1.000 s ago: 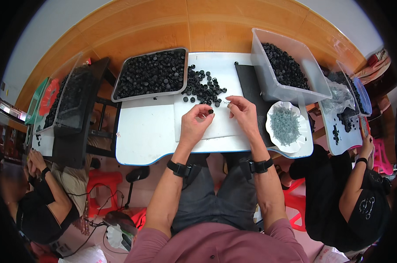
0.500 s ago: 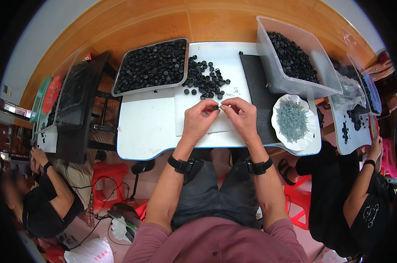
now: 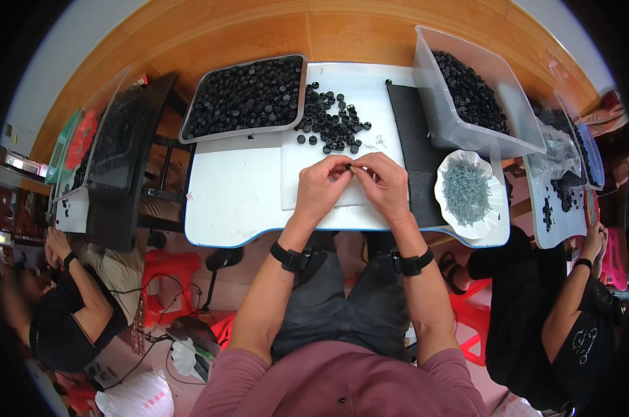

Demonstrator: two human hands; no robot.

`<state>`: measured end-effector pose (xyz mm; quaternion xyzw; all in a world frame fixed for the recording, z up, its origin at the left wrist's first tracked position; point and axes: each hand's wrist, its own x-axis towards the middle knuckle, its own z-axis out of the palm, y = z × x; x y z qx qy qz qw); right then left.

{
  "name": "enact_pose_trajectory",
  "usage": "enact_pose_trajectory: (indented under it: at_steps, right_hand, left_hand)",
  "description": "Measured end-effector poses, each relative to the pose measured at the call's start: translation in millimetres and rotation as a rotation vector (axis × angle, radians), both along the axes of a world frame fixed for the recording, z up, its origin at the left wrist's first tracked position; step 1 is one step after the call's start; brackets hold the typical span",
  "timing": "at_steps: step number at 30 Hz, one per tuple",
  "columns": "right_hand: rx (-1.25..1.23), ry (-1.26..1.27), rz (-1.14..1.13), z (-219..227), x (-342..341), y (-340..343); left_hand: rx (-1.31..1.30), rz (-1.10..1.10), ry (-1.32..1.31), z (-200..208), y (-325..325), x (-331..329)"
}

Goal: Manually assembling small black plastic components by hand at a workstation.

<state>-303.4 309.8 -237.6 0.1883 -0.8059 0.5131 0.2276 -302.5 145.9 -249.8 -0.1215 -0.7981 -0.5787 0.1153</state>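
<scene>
My left hand (image 3: 323, 186) pinches a small round black plastic cap (image 3: 348, 167) between thumb and fingers, above the white work mat. My right hand (image 3: 384, 182) meets it from the other side, its thumb and forefinger pressed together against the cap. Whatever those right fingertips hold is too small and covered to make out. Just beyond the hands lies a loose pile of similar black caps (image 3: 335, 125), some turned hollow side up. A few thin screws (image 3: 380, 141) are scattered on the mat to the right of the pile.
A metal tray (image 3: 245, 132) full of black caps stands at the back left. At right are a clear plastic bin (image 3: 460, 142) of black parts, a dark mat (image 3: 418, 160) and a white scalloped dish (image 3: 496, 208) of grey screws. Co-workers sit at tables on both sides.
My fingertips have drawn closer together around the cap, and less of it shows. The whole view has shifted slightly. At left, the co-worker's hands have moved a little.
</scene>
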Motion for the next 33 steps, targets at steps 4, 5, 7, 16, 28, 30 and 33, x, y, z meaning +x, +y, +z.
enact_pose_trajectory:
  at_steps: [4, 5, 7, 16, 28, 30, 33]
  right_hand:
    - [-0.054, 0.032, -0.078, 0, 4, -6]
    - [-0.053, 0.033, -0.075, 0, 3, -6]
    - [0.0, 0.131, -0.069, -2, 1, -3]
    - [0.113, 0.242, -0.035, -4, -2, -4]
    - [-0.094, -0.008, -0.071, -1, 3, -3]
    - [-0.101, -0.075, -0.031, -1, 1, 2]
    - [-0.116, -0.182, 0.04, 0, -1, 5]
  left_hand:
    - [0.013, 0.02, 0.006, 1, 0, 0]
    - [0.03, 0.032, 0.013, 0, 0, 0]
    - [0.041, 0.029, 0.005, 0, 0, -1]
    - [0.05, 0.013, -0.075, 2, -1, 1]
    - [0.238, -0.052, -0.138, -4, -3, -3]
    - [0.323, -0.067, -0.15, -5, -3, -4]
    - [0.422, -0.059, -0.155, -4, -5, -3]
